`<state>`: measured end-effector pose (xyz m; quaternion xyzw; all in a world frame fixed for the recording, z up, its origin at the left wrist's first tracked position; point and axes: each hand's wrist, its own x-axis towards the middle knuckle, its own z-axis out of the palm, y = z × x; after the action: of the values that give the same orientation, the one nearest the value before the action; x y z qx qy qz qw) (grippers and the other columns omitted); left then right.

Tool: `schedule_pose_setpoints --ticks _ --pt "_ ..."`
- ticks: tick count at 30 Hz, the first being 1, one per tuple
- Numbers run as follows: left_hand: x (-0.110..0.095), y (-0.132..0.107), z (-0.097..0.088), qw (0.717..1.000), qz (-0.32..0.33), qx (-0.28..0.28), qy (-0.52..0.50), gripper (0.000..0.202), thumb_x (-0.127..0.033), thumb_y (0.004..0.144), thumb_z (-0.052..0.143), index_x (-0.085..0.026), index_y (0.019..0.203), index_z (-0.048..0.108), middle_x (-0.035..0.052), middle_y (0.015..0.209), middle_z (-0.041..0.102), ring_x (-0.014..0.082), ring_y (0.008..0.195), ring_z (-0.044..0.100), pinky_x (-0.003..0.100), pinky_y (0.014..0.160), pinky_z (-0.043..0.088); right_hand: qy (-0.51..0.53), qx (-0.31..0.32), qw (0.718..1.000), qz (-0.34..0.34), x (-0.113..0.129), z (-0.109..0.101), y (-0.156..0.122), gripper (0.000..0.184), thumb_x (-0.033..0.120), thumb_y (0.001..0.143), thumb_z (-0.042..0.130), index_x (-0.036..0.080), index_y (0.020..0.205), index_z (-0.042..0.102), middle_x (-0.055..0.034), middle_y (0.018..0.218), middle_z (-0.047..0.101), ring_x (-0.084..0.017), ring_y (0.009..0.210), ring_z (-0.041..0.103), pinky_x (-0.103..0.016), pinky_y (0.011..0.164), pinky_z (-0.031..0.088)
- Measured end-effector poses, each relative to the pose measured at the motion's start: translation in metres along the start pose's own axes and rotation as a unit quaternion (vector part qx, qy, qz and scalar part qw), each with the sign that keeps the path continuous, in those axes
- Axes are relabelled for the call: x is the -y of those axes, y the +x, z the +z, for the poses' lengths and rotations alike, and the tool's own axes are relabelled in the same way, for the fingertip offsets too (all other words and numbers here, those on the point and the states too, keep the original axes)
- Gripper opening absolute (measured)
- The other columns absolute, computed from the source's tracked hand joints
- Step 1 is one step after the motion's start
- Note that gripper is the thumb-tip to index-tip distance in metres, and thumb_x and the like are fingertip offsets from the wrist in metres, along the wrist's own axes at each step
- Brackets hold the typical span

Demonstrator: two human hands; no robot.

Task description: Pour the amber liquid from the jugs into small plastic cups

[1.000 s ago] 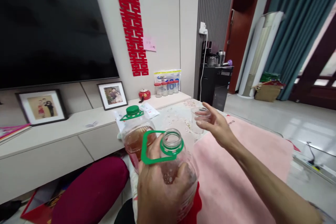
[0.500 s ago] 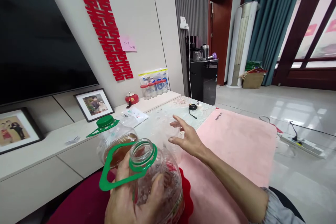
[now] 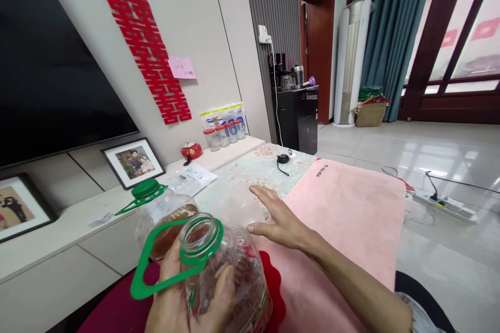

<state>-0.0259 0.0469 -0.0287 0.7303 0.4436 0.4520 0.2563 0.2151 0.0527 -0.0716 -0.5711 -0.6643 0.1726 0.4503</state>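
Observation:
My left hand (image 3: 177,304) is wrapped round a clear plastic jug (image 3: 230,270) with an open mouth and a green handle ring (image 3: 156,265), tilted toward me. Behind it stands a second jug (image 3: 167,216) with a green cap and brown liquid inside. My right hand (image 3: 279,221) reaches out low over the table (image 3: 253,166), fingers stretched and apart. A clear plastic cup (image 3: 239,207) stands faintly visible at its fingertips; whether they touch it I cannot tell.
A pink towel (image 3: 351,208) covers the table's right half. A small black corded item (image 3: 282,158) lies further back. A TV (image 3: 50,62), framed photos (image 3: 135,161) and small jars (image 3: 222,135) line the low cabinet. A power strip (image 3: 445,203) lies on the floor.
My right hand has come down from holding the clear cup in the air to table level, and its fingers have straightened. The view has swung right; the left hand keeps its jug.

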Motion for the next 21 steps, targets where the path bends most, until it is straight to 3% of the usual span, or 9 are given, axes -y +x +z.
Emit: schedule_pose_setpoints --ticks 5,9,12,17,21 --pt "0.004 -0.001 0.0 1.0 -0.019 0.008 -0.019 0.084 -0.06 0.079 0.073 -0.022 0.15 0.05 0.0128 0.139 0.067 0.0345 0.126 0.067 0.043 0.102 0.061 -0.024 -0.01 0.999 -0.02 -0.011 0.015 0.003 0.059 0.046 0.098 0.063 0.017 0.148 0.056 -0.0217 0.155 0.058 -0.037 0.147 0.05 -0.062 0.122 0.036" --pt "0.003 -0.002 0.001 1.0 -0.012 -0.003 -0.022 0.083 -0.059 0.079 0.074 -0.022 0.15 0.051 0.0142 0.143 0.064 0.0361 0.13 0.064 0.047 0.106 0.058 -0.002 -0.045 0.999 -0.017 -0.013 0.014 -0.003 0.067 0.051 0.095 0.066 0.018 0.151 0.054 -0.0227 0.162 0.05 -0.039 0.153 0.042 -0.066 0.123 0.033" --pt "-0.001 -0.003 0.002 1.0 -0.017 -0.002 -0.026 0.081 -0.061 0.079 0.073 -0.023 0.147 0.052 0.0138 0.144 0.062 0.0349 0.129 0.064 0.049 0.109 0.055 0.039 -0.098 0.994 -0.014 -0.005 0.004 -0.022 0.069 0.054 0.094 0.067 0.021 0.153 0.051 -0.0208 0.164 0.047 -0.036 0.154 0.04 -0.066 0.124 0.032" --pt "-0.018 0.0 -0.007 0.995 -0.043 0.04 -0.078 0.075 -0.058 0.081 0.075 -0.022 0.144 0.052 0.011 0.138 0.065 0.029 0.124 0.067 0.038 0.104 0.057 0.15 -0.138 0.979 0.027 -0.008 0.003 -0.067 0.04 0.046 0.096 0.064 0.022 0.127 0.066 -0.0138 0.128 0.074 -0.028 0.12 0.069 -0.052 0.104 0.055" --pt "-0.029 0.014 -0.017 0.999 0.017 0.042 -0.008 0.055 -0.056 0.079 0.077 -0.024 0.122 0.067 0.0057 0.124 0.068 0.025 0.117 0.066 0.034 0.101 0.055 0.214 -0.102 0.967 0.091 -0.026 0.022 -0.091 0.03 0.042 0.095 0.065 0.021 0.115 0.068 -0.0115 0.106 0.08 -0.025 0.097 0.077 -0.044 0.088 0.062"
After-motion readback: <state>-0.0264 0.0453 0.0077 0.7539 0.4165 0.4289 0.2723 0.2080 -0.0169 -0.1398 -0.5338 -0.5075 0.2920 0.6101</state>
